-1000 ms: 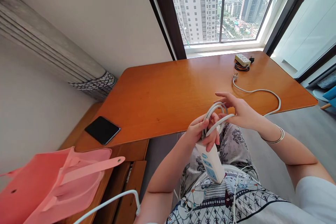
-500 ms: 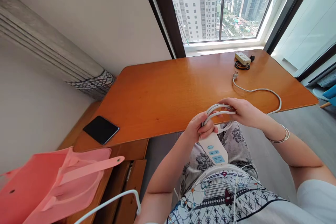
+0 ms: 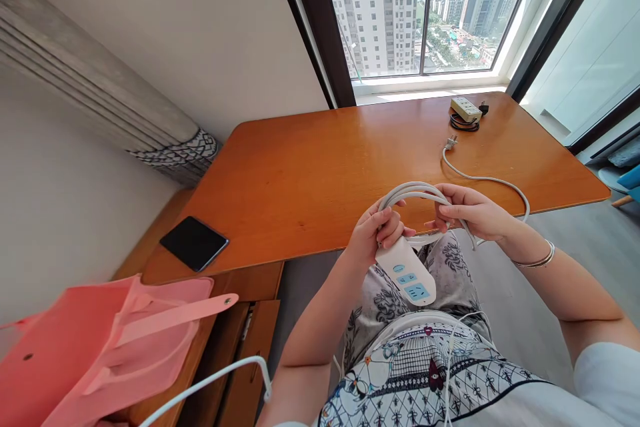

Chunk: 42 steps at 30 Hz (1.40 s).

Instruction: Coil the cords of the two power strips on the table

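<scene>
My left hand (image 3: 373,235) grips the top end of a white power strip (image 3: 409,275) with blue sockets, pinching several loops of its white cord (image 3: 407,192) against it. My right hand (image 3: 473,211) is closed around the same cord at the right side of the loops. From that hand the cord runs in a curve over the wooden table (image 3: 310,173) and ends in its plug (image 3: 451,142), which lies on the tabletop. Both hands hover just above the table's near edge, over my lap.
A second beige power strip (image 3: 465,108) on a coiled black cord sits at the table's far right by the window. A black phone (image 3: 194,243) lies on the lower wooden cabinet at left. A pink bag (image 3: 100,340) fills the lower left corner.
My right hand has closed on the cord and pulled it into a wider loop. The power strip has tilted flatter in my left hand. Less cord lies loose on the table.
</scene>
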Each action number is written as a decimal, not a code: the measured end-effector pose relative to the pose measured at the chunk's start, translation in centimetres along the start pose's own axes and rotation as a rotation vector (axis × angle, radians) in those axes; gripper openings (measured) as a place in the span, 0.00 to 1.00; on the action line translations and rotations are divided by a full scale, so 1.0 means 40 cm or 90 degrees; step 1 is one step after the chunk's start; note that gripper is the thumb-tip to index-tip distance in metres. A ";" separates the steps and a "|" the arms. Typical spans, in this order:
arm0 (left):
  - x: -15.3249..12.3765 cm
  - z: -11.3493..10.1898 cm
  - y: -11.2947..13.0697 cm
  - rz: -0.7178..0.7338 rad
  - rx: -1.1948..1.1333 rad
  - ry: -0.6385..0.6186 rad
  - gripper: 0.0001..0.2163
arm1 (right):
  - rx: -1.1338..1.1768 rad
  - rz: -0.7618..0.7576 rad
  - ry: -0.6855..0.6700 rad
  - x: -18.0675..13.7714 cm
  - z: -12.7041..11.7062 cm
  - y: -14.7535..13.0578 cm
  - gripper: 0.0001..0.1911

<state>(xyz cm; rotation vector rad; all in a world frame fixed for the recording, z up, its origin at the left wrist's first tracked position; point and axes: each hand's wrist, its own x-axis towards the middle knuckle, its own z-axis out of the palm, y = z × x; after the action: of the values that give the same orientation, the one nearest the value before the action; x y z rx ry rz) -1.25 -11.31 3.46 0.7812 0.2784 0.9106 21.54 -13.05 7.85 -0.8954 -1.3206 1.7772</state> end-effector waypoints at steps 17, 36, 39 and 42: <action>0.004 0.030 -0.017 -0.016 0.023 0.057 0.22 | -0.057 0.041 0.006 0.030 -0.015 0.003 0.25; 0.009 0.029 -0.002 -0.050 -0.035 0.058 0.23 | -0.069 -0.012 0.011 0.000 -0.032 0.022 0.26; 0.008 0.030 0.000 -0.063 -0.038 0.068 0.20 | 0.030 0.004 0.038 -0.005 -0.035 0.037 0.29; 0.006 0.028 -0.003 -0.049 -0.029 0.057 0.16 | 0.041 -0.030 0.090 -0.002 -0.015 0.043 0.34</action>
<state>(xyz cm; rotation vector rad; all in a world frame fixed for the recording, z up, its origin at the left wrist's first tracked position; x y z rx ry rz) -0.44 -11.71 4.19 0.6834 0.3627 0.8774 21.84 -13.19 6.06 -0.9293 -1.1787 1.6793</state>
